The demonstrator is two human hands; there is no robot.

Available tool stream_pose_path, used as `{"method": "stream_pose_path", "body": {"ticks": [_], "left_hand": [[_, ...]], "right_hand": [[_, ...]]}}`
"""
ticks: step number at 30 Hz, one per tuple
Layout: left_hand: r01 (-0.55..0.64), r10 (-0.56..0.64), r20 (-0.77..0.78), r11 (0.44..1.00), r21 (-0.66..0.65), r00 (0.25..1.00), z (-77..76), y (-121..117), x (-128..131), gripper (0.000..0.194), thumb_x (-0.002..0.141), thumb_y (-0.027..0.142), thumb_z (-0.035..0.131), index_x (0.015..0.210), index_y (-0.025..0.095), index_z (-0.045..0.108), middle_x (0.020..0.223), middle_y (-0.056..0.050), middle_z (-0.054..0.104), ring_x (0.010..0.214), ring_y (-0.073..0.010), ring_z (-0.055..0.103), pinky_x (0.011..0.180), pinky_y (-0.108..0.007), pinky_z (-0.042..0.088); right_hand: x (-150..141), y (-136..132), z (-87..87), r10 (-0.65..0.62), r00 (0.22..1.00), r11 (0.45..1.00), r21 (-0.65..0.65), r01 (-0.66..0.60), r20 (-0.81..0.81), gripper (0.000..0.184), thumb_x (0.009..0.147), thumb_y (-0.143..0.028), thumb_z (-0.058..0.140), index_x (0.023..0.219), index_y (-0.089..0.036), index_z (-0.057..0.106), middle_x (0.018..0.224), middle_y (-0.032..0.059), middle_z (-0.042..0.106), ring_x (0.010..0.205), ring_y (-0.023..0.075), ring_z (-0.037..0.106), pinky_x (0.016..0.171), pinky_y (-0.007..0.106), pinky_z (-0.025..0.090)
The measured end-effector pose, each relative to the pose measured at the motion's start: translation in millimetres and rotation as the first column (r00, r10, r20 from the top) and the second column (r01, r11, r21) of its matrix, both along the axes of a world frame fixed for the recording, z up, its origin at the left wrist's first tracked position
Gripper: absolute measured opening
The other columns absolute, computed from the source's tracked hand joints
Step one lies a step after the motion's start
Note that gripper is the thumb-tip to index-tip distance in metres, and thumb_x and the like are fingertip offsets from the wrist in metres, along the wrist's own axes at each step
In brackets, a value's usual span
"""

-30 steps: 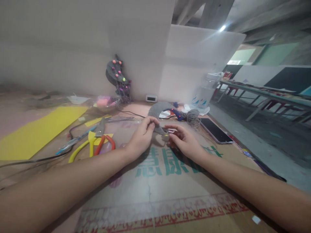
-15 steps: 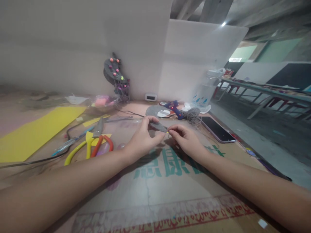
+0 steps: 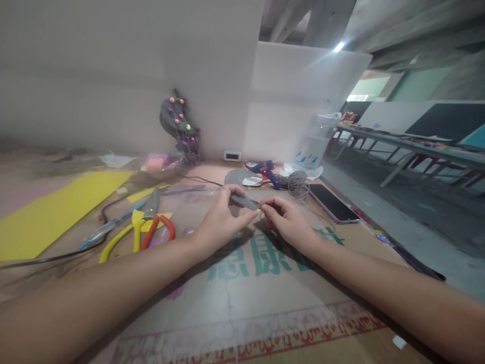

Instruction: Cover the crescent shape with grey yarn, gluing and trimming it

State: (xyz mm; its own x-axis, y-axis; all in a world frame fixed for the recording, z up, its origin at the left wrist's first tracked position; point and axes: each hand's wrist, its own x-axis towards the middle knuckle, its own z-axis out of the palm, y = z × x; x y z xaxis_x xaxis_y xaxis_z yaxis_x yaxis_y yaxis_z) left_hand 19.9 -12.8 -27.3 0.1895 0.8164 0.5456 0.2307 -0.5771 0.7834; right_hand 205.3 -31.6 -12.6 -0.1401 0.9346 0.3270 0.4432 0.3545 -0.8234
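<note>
Though fingers [image 3: 235,190] overlap it, the left hand [image 3: 217,217] clasps a flat grey felt-like piece [image 3: 243,201]. The right hand [image 3: 286,217] pinches narrowly, contents unclear.

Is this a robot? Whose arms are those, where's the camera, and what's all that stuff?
No robot here, just a person's two bare hands. One camera, worn on the person's head, took all the pictures, looking forward and down.

The left hand holds a small gray piece. The right hand has its fingertips at the piece's end, by a tiny yellow bit; what they pinch is too small to tell.

Below is a brown sheet with green writing. To the left are a cutting tool with yellow and red handles and a big yellow sheet. Farther back and right are a blue glue gun, gray yarn and a phone.
</note>
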Motion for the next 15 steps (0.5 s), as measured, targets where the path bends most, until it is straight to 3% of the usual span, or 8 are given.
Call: {"method": "stream_pose_path", "body": {"ticks": [9,15], "left_hand": [[0.029,-0.024,0.065,0.997,-0.075,0.998,10.3,-7.5,-0.8,0.039,0.075,0.032,0.074,0.101,0.021,0.047,0.101,-0.002,0.052,0.091,-0.0175,0.054,0.084,-0.033,0.044],[0.066,-0.059,0.08,0.994,-0.086,0.995,7.1,-5.4,-1.1,0.04,0.075,0.033,0.075,0.102,0.021,0.048,0.104,-0.004,0.054,0.093,-0.0181,0.055,0.084,-0.033,0.044]], "right_hand": [[0.0,1.2,-4.6,0.032,0.993,0.999,0.006,-0.032,-0.11,0.025,0.088,-0.045,0.055,0.085,-0.02,0.055,0.063,-0.0054,0.047,0.053,0.0101,0.043,0.049,0.023,0.038],[1.4,0.2,-4.1,0.035,0.994,0.999,0.017,-0.033,-0.104,0.026,0.089,-0.045,0.055,0.086,-0.02,0.055,0.064,-0.0049,0.048,0.055,0.0108,0.045,0.052,0.024,0.039]]}}
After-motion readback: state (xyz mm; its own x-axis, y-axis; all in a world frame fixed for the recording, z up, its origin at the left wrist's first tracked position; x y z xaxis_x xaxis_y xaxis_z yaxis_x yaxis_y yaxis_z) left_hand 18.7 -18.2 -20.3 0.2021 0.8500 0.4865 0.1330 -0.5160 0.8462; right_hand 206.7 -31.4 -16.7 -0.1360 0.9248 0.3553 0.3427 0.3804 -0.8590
